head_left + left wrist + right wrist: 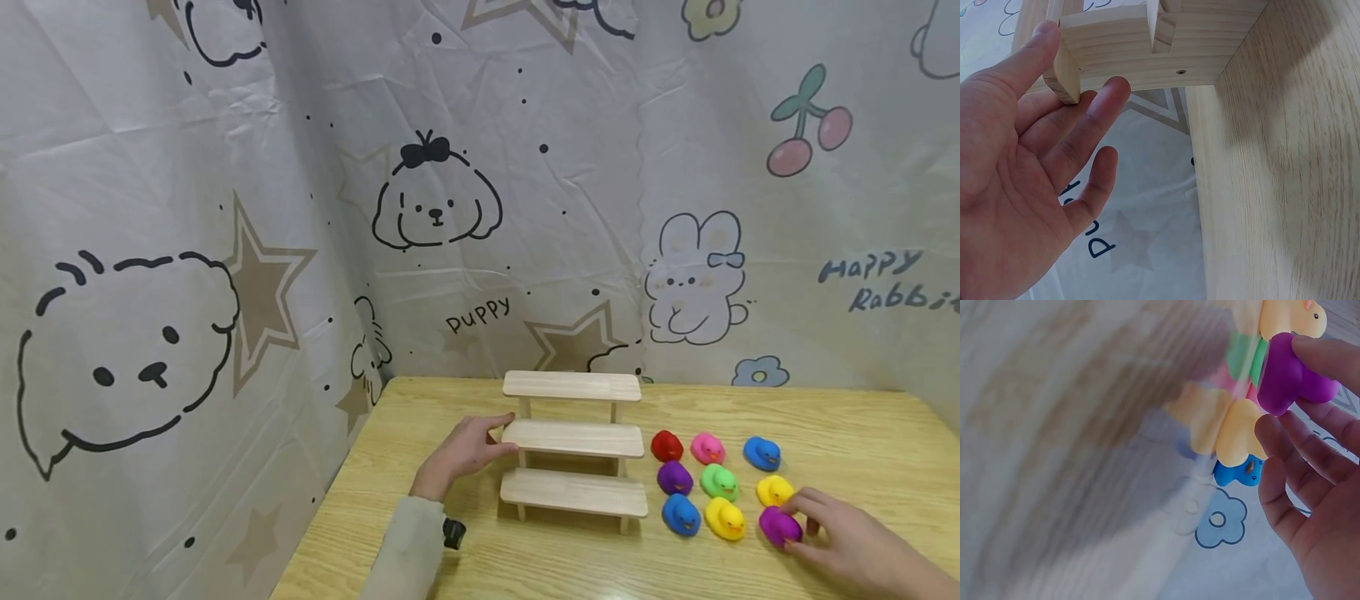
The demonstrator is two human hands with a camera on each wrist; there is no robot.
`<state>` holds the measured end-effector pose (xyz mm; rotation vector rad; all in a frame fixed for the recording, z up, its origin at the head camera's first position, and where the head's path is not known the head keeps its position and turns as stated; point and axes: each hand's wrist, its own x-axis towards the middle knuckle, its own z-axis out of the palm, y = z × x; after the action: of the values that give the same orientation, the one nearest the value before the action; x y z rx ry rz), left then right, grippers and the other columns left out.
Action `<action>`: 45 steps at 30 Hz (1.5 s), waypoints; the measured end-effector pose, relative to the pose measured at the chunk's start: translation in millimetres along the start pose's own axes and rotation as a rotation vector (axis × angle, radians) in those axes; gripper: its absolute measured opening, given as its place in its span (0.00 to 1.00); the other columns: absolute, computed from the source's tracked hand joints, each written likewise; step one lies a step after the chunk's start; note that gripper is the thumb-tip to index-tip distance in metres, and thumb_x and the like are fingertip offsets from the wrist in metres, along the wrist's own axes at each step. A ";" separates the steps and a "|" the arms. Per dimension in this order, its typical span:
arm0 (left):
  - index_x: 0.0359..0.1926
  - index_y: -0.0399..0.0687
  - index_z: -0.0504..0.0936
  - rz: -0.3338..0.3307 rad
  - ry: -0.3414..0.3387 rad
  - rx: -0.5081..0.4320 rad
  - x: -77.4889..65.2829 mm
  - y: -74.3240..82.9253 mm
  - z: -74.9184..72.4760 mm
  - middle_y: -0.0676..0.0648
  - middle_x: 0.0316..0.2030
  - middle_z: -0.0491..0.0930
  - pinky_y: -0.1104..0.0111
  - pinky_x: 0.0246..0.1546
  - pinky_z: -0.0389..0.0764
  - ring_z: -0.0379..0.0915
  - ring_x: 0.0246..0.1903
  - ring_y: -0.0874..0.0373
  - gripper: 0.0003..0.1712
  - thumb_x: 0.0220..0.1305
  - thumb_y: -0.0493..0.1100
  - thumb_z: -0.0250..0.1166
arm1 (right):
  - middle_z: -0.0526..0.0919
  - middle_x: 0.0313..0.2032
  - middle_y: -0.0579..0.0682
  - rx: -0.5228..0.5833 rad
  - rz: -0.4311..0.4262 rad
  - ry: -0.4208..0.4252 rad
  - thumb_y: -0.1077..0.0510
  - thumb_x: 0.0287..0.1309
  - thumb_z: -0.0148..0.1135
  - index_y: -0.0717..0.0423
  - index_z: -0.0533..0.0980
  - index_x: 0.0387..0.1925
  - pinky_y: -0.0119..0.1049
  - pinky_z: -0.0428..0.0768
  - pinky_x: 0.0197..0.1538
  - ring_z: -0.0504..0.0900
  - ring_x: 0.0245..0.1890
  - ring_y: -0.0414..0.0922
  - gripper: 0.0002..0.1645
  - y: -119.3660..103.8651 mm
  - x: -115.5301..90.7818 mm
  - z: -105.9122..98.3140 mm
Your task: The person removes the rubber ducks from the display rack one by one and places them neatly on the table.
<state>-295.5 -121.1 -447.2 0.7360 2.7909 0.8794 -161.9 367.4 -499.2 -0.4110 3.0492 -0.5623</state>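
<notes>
My left hand (pixel 467 448) is at the left end of a light wooden three-step display stand (pixel 573 438). In the left wrist view its thumb and fingers grip the end of a stand board (pixel 1066 75), the little finger standing free. On the right, my right hand (pixel 847 533) pinches a magenta-purple rubber duck (pixel 780 527) between thumb and fingers. The right wrist view shows the thumb on that duck's near side, with other fingers beneath. Just behind it sits a yellow duck (pixel 775 490), and beyond that a blue duck (pixel 762 453).
Between stand and right hand, more ducks sit in rows: red (pixel 667 446), pink (pixel 708 448), purple (pixel 675 478), green (pixel 719 482), blue (pixel 682 515) and yellow (pixel 725 519). The wooden table (pixel 570 567) meets a printed white curtain (pixel 570 250) at back and sides.
</notes>
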 end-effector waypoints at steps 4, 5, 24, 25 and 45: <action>0.66 0.53 0.69 0.002 0.000 -0.001 -0.3 -2.1 -0.1 0.47 0.51 0.78 0.69 0.34 0.76 0.76 0.34 0.64 0.34 0.62 0.57 0.62 | 0.71 0.31 0.40 -0.001 0.020 -0.016 0.49 0.45 0.73 0.52 0.77 0.40 0.28 0.70 0.27 0.65 0.26 0.30 0.21 -0.6 -0.8 4.1; 0.66 0.53 0.69 0.003 0.000 -0.002 -0.4 -2.8 0.0 0.46 0.51 0.78 0.69 0.33 0.76 0.76 0.33 0.64 0.34 0.62 0.57 0.62 | 0.71 0.31 0.40 -0.005 0.019 -0.013 0.49 0.45 0.73 0.52 0.77 0.40 0.29 0.70 0.27 0.65 0.26 0.30 0.20 -0.4 -1.0 4.8; 0.67 0.52 0.69 -0.006 0.000 -0.009 -3.2 -4.8 -1.2 0.45 0.50 0.79 0.69 0.32 0.76 0.77 0.33 0.64 0.34 0.62 0.57 0.62 | 0.70 0.29 0.40 -0.033 0.055 -0.035 0.51 0.46 0.72 0.51 0.75 0.38 0.29 0.69 0.27 0.64 0.25 0.31 0.18 6.2 0.7 7.9; 0.67 0.52 0.69 -0.005 0.000 -0.011 -3.4 -4.9 -1.4 0.45 0.50 0.79 0.69 0.32 0.76 0.77 0.33 0.64 0.34 0.62 0.56 0.62 | 0.70 0.29 0.40 -0.031 0.057 -0.038 0.51 0.46 0.72 0.51 0.75 0.38 0.29 0.68 0.27 0.64 0.25 0.31 0.18 6.6 1.0 8.3; 0.68 0.51 0.66 0.011 0.008 0.001 -9.9 -5.1 -2.7 0.46 0.55 0.76 0.67 0.38 0.77 0.78 0.38 0.61 0.35 0.64 0.58 0.59 | 0.72 0.31 0.42 0.025 0.055 -0.095 0.50 0.48 0.71 0.55 0.74 0.42 0.29 0.69 0.28 0.65 0.25 0.32 0.22 0.6 1.7 8.4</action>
<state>-289.7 -130.9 -448.2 0.7511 2.7964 0.8854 -163.2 364.6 -507.1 -0.3415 2.9492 -0.5611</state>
